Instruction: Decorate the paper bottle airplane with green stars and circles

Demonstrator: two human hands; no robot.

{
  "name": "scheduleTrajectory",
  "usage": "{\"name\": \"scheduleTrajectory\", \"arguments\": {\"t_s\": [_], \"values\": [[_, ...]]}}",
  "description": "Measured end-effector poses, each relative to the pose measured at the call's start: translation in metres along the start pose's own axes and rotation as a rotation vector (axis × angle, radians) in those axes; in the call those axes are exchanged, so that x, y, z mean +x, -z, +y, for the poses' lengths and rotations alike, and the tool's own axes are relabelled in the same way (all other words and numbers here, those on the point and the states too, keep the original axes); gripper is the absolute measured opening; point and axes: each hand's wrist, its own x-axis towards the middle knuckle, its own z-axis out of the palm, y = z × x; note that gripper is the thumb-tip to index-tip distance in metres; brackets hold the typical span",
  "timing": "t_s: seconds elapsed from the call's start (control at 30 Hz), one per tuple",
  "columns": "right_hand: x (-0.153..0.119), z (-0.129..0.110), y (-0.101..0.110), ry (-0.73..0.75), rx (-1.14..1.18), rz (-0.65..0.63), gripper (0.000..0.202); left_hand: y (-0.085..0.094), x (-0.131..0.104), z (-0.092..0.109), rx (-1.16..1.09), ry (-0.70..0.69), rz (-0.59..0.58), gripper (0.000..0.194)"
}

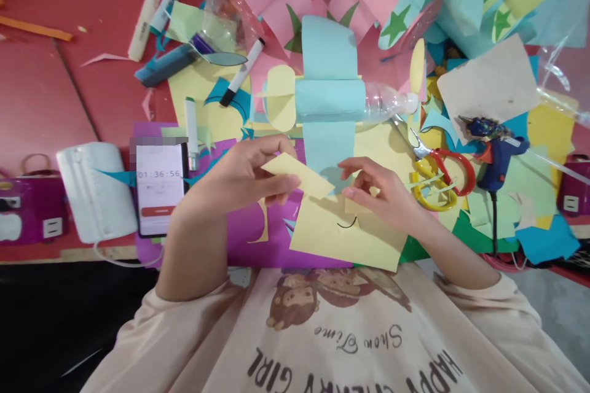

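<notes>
Between the thumb and fingers of my left hand (258,175) is a small pale yellow paper piece (306,177) with a pointed right end. My right hand (375,187) hovers just right of that tip, its fingers curved and apart. Beneath both hands lies a larger yellow paper sheet (318,236) marked with a short black curve. Beyond them, a clear plastic bottle (385,102) lies on its side, wrapped in light blue paper (329,100) with strips reaching away and toward me. A yellow strip (417,67) stands at its cap, and a rounded yellow piece (281,98) is at its left end.
Scissors (454,172) with red and yellow handles and a blue glue gun (500,159) lie to the right. A phone (160,187) showing a timer and a white case (96,190) are at left. Markers (242,72) and paper scraps cover the red table (41,86).
</notes>
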Motion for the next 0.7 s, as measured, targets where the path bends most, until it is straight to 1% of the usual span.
{"name": "scheduleTrajectory", "arguments": {"t_s": [0.03,0.07,0.1,0.13,0.23,0.3,0.4,0.5,0.57,0.63,0.7], "values": [[0.004,-0.001,-0.001,-0.011,0.063,-0.007,0.031,-0.003,0.003,0.001,-0.033,-0.031,0.025,0.016],[0.008,-0.002,0.0,-0.009,0.13,0.004,0.028,-0.006,0.007,0.001,-0.059,-0.059,0.078,0.016],[0.011,-0.002,0.001,0.005,0.186,0.031,0.026,-0.009,0.01,0.0,-0.071,-0.072,0.126,0.015],[0.014,-0.003,0.003,0.026,0.227,0.07,0.026,-0.012,0.013,-0.001,-0.075,-0.066,0.133,0.015],[0.021,-0.006,0.013,0.08,0.218,0.209,0.028,-0.017,0.02,-0.006,-0.068,-0.041,0.173,0.024],[0.025,-0.009,0.02,0.109,0.171,0.259,0.026,-0.018,0.023,-0.009,-0.071,-0.051,0.223,0.03],[0.031,-0.012,0.028,0.1,0.132,0.224,0.023,-0.02,0.026,-0.013,-0.103,-0.119,0.281,0.028],[0.038,-0.014,0.03,0.063,0.094,0.14,0.024,-0.023,0.029,-0.015,-0.14,-0.169,0.291,0.027],[0.041,-0.015,0.03,0.081,0.076,0.112,0.024,-0.026,0.031,-0.016,-0.146,-0.173,0.29,0.028],[0.042,-0.016,0.032,0.117,0.054,0.118,0.026,-0.026,0.032,-0.015,-0.115,-0.165,0.294,0.029],[0.043,-0.019,0.038,0.151,-0.012,0.163,0.025,-0.025,0.032,-0.016,-0.047,-0.189,0.329,0.028]]}}
